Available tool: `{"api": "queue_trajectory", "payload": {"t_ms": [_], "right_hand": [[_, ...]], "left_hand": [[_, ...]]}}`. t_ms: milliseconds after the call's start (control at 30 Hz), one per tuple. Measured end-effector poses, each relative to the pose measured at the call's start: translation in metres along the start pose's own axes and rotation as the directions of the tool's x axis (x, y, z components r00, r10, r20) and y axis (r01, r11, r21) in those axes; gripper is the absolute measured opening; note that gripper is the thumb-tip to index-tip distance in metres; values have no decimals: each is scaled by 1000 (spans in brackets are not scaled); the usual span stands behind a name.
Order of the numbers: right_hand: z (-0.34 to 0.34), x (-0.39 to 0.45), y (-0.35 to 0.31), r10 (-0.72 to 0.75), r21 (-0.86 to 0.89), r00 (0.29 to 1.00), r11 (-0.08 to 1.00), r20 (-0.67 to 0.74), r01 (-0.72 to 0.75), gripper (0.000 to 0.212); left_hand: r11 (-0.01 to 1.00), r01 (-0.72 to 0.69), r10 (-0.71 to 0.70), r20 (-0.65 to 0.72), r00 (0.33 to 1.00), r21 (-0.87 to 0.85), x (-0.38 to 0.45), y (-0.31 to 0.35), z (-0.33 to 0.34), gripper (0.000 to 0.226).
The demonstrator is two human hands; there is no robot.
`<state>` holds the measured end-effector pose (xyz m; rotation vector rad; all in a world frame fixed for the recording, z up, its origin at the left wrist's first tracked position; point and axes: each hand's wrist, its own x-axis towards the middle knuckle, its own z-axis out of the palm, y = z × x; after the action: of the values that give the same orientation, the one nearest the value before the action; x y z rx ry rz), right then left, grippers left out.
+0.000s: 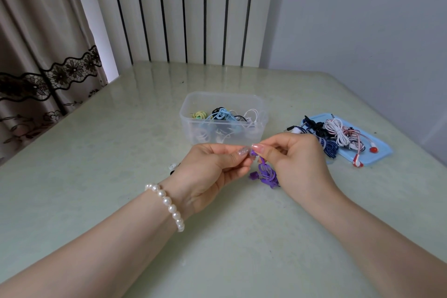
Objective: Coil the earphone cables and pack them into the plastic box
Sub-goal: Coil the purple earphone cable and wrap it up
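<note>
A small white and black thing (172, 168) lies half-hidden behind the left wrist.

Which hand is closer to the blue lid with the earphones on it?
Right. The right hand is just left of the blue lid; the left hand is farther away, beyond the purple earphones.

The purple earphones (266, 172) hang in a loose tangle between my hands, one end pinched at the top. Behind them stands the clear plastic box (223, 120), open, holding coiled cables in yellow-green, light blue, black and white. To its right, uncoiled earphones (338, 134) lie heaped on the blue lid (377, 152).
</note>
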<state>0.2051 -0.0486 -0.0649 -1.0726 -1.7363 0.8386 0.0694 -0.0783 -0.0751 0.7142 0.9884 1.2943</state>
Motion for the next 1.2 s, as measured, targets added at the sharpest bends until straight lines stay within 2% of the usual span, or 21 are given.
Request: {"api": "queue_trajectory", "payload": {"t_ms": [167,400,567,667,733,800,867,967,1000,1100,1200], "right_hand": [[1,0,-1,41,86,999,996,-21,-39,30],[7,-1,2,13,82,996,997,-93,-6,18],[8,2,10,42,105,989,994,-145,-26,24],[12,3,19,-32,16,978,999,-207,36,22],[12,3,23,-125,-56,965,992,-231,115,12],[11,4,24,-223,-129,953,971,-208,199,10],[7,6,22,-225,-74,965,974,-135,216,11],[2,8,13,-36,240,999,970,14,31,21],[1,8,12,-5,282,999,959,43,-8,20],[3,8,14,21,262,998,964,63,-37,17],[5,8,16,71,278,995,957,68,-87,19]], "left_hand": [[1000,-7,6,-13,1000,-31,0,-3,2,13],[994,-9,7,-20,1000,-109,0,-4,5,15],[992,-30,28,-20,999,-121,-2,-7,9,16],[986,-15,14,-5,1000,-166,-3,-8,10,20],[972,26,-24,12,1000,-235,-3,-6,11,22],[957,63,-59,22,998,-282,-3,-4,9,21],[957,77,-73,23,997,-281,-3,0,6,20],[992,16,-13,27,1000,-129,-4,3,1,16],[998,-24,25,23,999,-58,-4,2,1,13],[973,-176,181,-18,983,148,-4,0,2,11],[884,-324,352,-25,936,338,-3,1,1,16]]}}
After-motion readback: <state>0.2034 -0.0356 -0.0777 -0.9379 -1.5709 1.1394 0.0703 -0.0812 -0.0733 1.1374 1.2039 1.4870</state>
